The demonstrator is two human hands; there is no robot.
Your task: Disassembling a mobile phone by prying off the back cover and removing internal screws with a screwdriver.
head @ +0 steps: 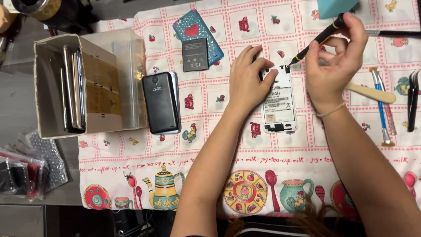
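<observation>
The opened white phone with its back cover off (279,103) lies on the patterned cloth over the counter (219,145), long axis running from the near edge toward the far edge. The left hand (248,81) presses flat on its top left corner; the right hand (334,66), equally close, pinches a black screwdriver (316,40) whose tip meets the top right corner

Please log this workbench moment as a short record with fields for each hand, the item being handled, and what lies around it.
left hand: presses on the top of the opened white phone
right hand: holds a black screwdriver, tip at the phone's upper corner
surface: patterned cloth
left of phone: black phone, loose battery, cardboard box of phones
right: tweezers, blue tool
</observation>
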